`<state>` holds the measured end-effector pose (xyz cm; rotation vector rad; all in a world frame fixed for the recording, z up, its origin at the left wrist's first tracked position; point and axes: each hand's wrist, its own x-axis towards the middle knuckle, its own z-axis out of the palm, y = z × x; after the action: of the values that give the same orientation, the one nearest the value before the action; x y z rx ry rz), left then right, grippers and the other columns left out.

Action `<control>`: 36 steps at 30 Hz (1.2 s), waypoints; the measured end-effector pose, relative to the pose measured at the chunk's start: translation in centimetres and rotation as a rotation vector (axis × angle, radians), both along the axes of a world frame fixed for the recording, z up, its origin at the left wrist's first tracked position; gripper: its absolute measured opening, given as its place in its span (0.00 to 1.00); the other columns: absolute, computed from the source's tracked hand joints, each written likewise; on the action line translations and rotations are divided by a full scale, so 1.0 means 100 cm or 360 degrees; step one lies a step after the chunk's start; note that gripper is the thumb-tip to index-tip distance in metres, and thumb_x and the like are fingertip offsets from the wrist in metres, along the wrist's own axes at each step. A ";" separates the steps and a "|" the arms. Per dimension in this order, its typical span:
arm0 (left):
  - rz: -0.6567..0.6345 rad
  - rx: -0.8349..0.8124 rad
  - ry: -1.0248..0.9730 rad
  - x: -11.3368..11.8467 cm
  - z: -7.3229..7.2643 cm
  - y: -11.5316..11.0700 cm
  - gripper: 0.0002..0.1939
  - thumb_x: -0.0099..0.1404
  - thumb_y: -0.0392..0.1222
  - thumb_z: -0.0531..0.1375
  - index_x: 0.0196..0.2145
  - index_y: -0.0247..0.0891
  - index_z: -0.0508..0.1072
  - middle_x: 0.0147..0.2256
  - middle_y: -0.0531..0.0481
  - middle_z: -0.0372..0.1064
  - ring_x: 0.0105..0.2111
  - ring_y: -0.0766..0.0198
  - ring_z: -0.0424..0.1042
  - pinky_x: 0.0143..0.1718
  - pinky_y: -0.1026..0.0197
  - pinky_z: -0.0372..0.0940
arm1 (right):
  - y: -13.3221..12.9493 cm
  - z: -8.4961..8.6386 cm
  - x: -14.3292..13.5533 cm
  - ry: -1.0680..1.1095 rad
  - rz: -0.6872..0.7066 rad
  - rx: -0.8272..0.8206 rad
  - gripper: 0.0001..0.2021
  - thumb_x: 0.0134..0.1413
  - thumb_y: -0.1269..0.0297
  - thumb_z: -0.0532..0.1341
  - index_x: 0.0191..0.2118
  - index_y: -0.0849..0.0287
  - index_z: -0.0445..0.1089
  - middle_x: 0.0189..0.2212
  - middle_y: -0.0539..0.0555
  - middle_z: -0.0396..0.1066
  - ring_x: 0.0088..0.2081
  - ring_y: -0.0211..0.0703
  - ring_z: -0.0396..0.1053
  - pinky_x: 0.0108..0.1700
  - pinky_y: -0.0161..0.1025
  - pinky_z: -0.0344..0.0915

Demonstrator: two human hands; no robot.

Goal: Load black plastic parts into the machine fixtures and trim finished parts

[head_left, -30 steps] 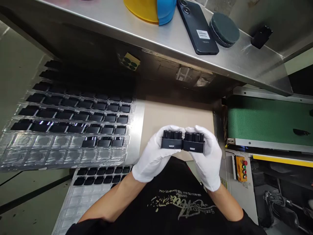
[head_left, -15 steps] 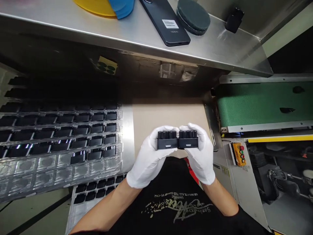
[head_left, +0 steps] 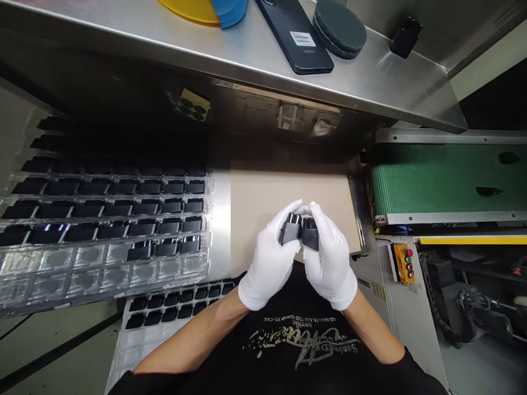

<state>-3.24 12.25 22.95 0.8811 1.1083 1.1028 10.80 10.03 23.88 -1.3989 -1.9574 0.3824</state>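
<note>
Two small black plastic parts are held side by side in front of my chest. My left hand [head_left: 269, 260], in a white glove, is closed around one black plastic part [head_left: 292, 229], which leans a little. The other black plastic part [head_left: 310, 235] is gripped by my right hand [head_left: 330, 258], gloved the same way. Short rounded black pieces stick up from the top of each part. The hands are close together, and my fingers cover the outer sides of both parts. Beneath them lies a beige board [head_left: 257, 203].
Clear plastic trays [head_left: 160, 269] with rows of black parts stand at left; another tray [head_left: 119, 351] is lower. A metal shelf [head_left: 382, 82] above carries a phone [head_left: 304, 49] and round dark pads [head_left: 340, 27]. At right are a green conveyor belt [head_left: 432, 175] and a button box [head_left: 403, 263].
Both hands have turned the black parts, so their broad fronts with the small light rectangles no longer face me. The whole view has shifted slightly.
</note>
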 end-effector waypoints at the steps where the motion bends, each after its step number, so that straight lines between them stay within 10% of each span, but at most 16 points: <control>1: -0.0014 -0.0017 -0.0042 0.000 -0.002 -0.001 0.37 0.51 0.24 0.58 0.59 0.42 0.78 0.60 0.48 0.75 0.66 0.46 0.69 0.73 0.44 0.60 | 0.001 -0.002 0.001 0.0013 0.0010 -0.0002 0.38 0.65 0.71 0.54 0.79 0.48 0.48 0.62 0.61 0.74 0.58 0.61 0.76 0.57 0.63 0.77; 8: -0.0135 -0.0128 -0.0367 -0.003 -0.014 0.000 0.32 0.66 0.37 0.64 0.66 0.48 0.72 0.64 0.50 0.72 0.68 0.51 0.67 0.70 0.51 0.64 | 0.008 -0.029 0.004 0.0229 -0.0009 0.0026 0.32 0.71 0.63 0.55 0.77 0.48 0.52 0.57 0.60 0.77 0.50 0.57 0.79 0.52 0.58 0.80; 13: -0.0300 0.0207 0.0065 -0.019 -0.012 0.009 0.27 0.71 0.47 0.65 0.66 0.46 0.74 0.63 0.44 0.71 0.65 0.45 0.69 0.68 0.47 0.65 | 0.012 -0.026 0.016 0.0533 -0.0290 -0.0114 0.22 0.64 0.58 0.66 0.62 0.49 0.74 0.52 0.57 0.81 0.52 0.55 0.80 0.54 0.54 0.81; 19: -0.0162 0.0419 0.0147 -0.024 0.002 0.014 0.29 0.61 0.34 0.70 0.60 0.43 0.77 0.52 0.46 0.78 0.53 0.51 0.78 0.58 0.51 0.73 | 0.015 0.006 0.024 0.0823 -0.0264 -0.0248 0.29 0.49 0.67 0.74 0.59 0.50 0.75 0.47 0.54 0.82 0.48 0.51 0.82 0.53 0.51 0.82; 36: 0.0018 0.0387 -0.0136 -0.019 0.007 0.008 0.35 0.54 0.27 0.75 0.58 0.42 0.74 0.44 0.49 0.80 0.43 0.58 0.80 0.48 0.59 0.75 | 0.009 0.012 0.020 0.0804 -0.0203 -0.0229 0.31 0.49 0.72 0.73 0.60 0.49 0.73 0.44 0.53 0.82 0.45 0.50 0.81 0.48 0.51 0.81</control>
<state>-5.17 13.06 23.63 1.0077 0.9224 1.2914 12.82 10.96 25.12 -1.3461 -1.4465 0.7483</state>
